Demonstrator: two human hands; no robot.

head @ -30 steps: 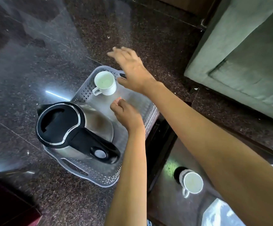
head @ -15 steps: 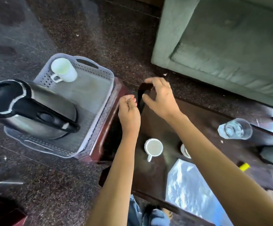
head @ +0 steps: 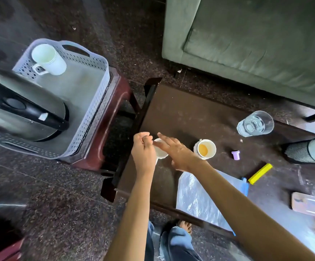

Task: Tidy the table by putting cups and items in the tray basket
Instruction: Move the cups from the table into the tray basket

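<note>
1. Pickup of white cup (head: 161, 155) was in hand, near the table (head: 181, 110) edge facing the tray basket (head: 96, 102).
2. Left hand (head: 143, 150) curled at its rim, grip unclear; right hand (head: 177, 152) hovered over, fingers straight.
3. Next move needed a firm hold.
4. Cups were three: this, stained cup (head: 204, 149) beside, third cup (head: 47, 59) in basket; one glass (head: 254, 124).
</note>
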